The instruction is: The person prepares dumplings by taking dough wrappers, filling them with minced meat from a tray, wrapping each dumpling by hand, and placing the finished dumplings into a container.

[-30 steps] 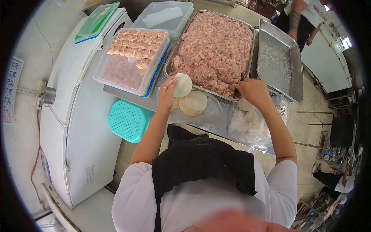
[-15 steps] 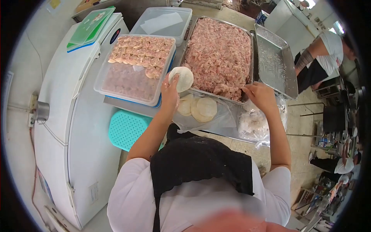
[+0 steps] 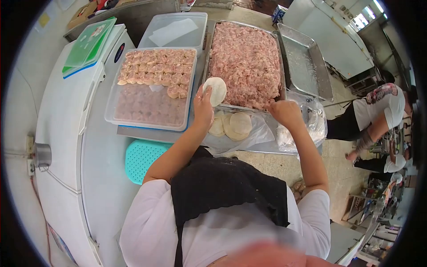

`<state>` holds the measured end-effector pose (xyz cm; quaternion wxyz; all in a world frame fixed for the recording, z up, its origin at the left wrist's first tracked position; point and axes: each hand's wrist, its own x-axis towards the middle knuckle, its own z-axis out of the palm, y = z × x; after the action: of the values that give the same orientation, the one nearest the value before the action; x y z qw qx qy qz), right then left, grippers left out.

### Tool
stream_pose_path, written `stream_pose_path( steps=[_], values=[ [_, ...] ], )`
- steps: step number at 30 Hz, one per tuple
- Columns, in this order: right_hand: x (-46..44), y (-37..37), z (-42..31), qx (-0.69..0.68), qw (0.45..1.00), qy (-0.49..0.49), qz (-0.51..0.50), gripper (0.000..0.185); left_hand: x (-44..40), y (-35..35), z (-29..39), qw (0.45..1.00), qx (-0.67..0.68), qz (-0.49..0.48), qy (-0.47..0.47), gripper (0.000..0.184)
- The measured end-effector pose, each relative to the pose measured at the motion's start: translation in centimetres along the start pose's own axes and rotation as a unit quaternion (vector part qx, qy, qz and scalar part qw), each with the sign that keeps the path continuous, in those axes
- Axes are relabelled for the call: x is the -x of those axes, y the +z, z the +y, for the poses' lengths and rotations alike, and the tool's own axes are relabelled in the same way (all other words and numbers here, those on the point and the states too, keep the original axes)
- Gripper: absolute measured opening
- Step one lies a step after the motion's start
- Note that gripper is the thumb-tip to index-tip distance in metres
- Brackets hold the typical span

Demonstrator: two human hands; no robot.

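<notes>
My left hand [image 3: 203,108] is closed on a round, pale dumpling wrapper [image 3: 216,92], held up by the near left corner of the meat tray; whether it is one or a stack I cannot tell. My right hand [image 3: 286,112] has its fingers curled together at the near right corner of the ground meat [image 3: 246,62], and whatever they grip is hidden. The meat is heaped in a metal tray [image 3: 207,62]. More round wrappers [image 3: 239,125] lie on a plastic sheet [image 3: 262,135] in front of it.
Left of the meat, a plastic container [image 3: 111,103] holds rows of filled dumplings [image 3: 155,66]. A lidless plastic container [image 3: 202,26] lies behind it. To the right are a greasy metal tray [image 3: 307,66] and a plastic bag [image 3: 313,122]. A co-worker [image 3: 378,109] stands at the right.
My right hand has closed more tightly at the meat's near corner. My left hand still holds the wrapper. The view has shifted, and the co-worker at the right has moved closer to the foreground.
</notes>
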<state>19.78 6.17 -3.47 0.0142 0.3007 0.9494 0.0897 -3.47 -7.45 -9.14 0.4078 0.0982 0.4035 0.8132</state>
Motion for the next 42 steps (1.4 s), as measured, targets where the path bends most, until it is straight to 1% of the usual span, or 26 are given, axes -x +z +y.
stream_pose_path(
  steps=[1,4,5,8,9,11,13,14,16,17,19,20,22,23,24,25,26,27,29,30,33,36,39,40,41,42],
  values=[
    [0.1,0.3,-0.2,-0.002,1.000,-0.003,-0.004,0.029,-0.1,0.0,-0.3,1.000,0.008,-0.004,-0.003,0.035],
    [-0.1,0.4,-0.3,-0.022,1.000,-0.016,-0.008,0.032,-1.2,0.4,-1.9,0.999,0.004,0.049,0.020,0.040],
    [-0.2,0.5,-0.2,-0.033,0.999,-0.022,-0.007,0.034,-1.5,0.3,-2.4,0.999,0.005,0.039,0.020,0.041],
    [0.3,1.4,1.4,-0.111,0.993,0.018,-0.026,0.039,-1.9,0.4,-2.3,0.999,0.025,0.028,0.020,0.045],
    [0.4,1.8,1.8,-0.179,0.983,0.040,-0.031,0.040,-2.1,0.6,-2.4,0.998,0.043,0.037,0.017,0.045],
    [0.9,2.7,2.6,-0.314,0.945,0.081,-0.045,0.042,-2.4,1.1,-2.7,0.996,0.072,0.046,0.005,0.042],
    [0.6,1.9,2.7,-0.451,0.887,0.092,-0.042,0.039,-2.1,2.2,-2.8,0.995,0.090,0.046,-0.014,0.037],
    [0.4,1.4,2.7,-0.516,0.850,0.098,-0.041,0.038,-2.0,2.9,-3.0,0.991,0.120,0.047,-0.045,0.037],
    [-0.5,0.6,2.3,-0.584,0.798,0.143,-0.051,0.035,-1.7,4.6,-3.7,0.977,0.180,0.045,-0.108,0.037],
    [-1.0,0.4,2.1,-0.615,0.769,0.165,-0.056,0.034,-1.7,5.7,-4.1,0.972,0.205,0.005,-0.112,0.040],
    [-1.9,0.7,1.2,-0.645,0.749,0.147,-0.032,0.034,-1.7,7.8,-4.6,0.958,0.251,-0.076,-0.117,0.048],
    [-2.2,1.0,0.6,-0.661,0.738,0.138,-0.020,0.034,-1.9,8.5,-4.4,0.956,0.260,-0.080,-0.113,0.052],
    [-2.3,3.0,-0.6,-0.576,0.812,0.087,0.037,0.035,-2.2,9.8,-3.4,0.950,0.279,-0.087,-0.106,0.061],
    [-2.1,3.9,-0.9,-0.530,0.843,0.061,0.066,0.035,-2.4,9.6,-3.5,0.947,0.287,-0.078,-0.122,0.064],
    [-1.5,2.3,-0.8,-0.483,0.871,0.036,0.082,0.031,-2.8,9.1,-3.6,0.943,0.295,-0.069,-0.138,0.068],
    [-1.3,1.4,0.1,-0.439,0.897,0.007,0.058,0.029,-3.4,8.4,-3.9,0.939,0.303,-0.060,-0.152,0.071],
    [-0.9,0.9,1.4,-0.393,0.918,-0.022,0.034,0.028,-3.9,7.5,-4.7,0.943,0.295,-0.072,-0.135,0.073],
    [-0.4,0.2,2.2,-0.346,0.937,-0.049,0.010,0.027,-4.3,6.8,-5.4,0.949,0.287,-0.056,-0.121,0.073],
    [0.4,-4.0,1.9,-0.250,0.968,-0.022,-0.012,0.026,-4.9,5.6,-6.5,0.957,0.273,-0.024,-0.093,0.072],
    [0.6,-5.1,1.7,-0.201,0.979,-0.009,-0.023,0.026,-5.0,5.5,-6.8,0.961,0.265,-0.008,-0.080,0.072],
    [-0.8,0.1,2.4,-0.228,0.970,-0.071,0.050,0.027,-3.5,8.8,-4.0,0.958,0.278,-0.014,-0.072,0.067],
    [-0.8,-6.2,3.5,-0.156,0.986,-0.064,-0.016,0.025,-4.9,7.1,-4.7,0.967,0.239,0.029,-0.088,0.065],
    [-0.4,-7.3,3.0,-0.168,0.983,-0.061,0.047,0.026,-3.8,9.1,-3.6,0.984,0.160,0.054,-0.059,0.066],
    [-0.7,-6.3,3.1,-0.180,0.980,-0.073,0.044,0.026,-4.4,8.5,-4.2,0.964,0.241,-0.085,-0.071,0.065],
    [-1.1,-4.5,3.3,-0.191,0.977,-0.083,0.041,0.026,-5.6,7.2,-5.0,0.919,0.315,-0.223,-0.082,0.065],
    [-1.4,-3.8,3.4,-0.202,0.974,-0.095,0.038,0.026,-5.4,7.6,-4.5,0.849,0.381,-0.355,-0.089,0.064]
  ],
)
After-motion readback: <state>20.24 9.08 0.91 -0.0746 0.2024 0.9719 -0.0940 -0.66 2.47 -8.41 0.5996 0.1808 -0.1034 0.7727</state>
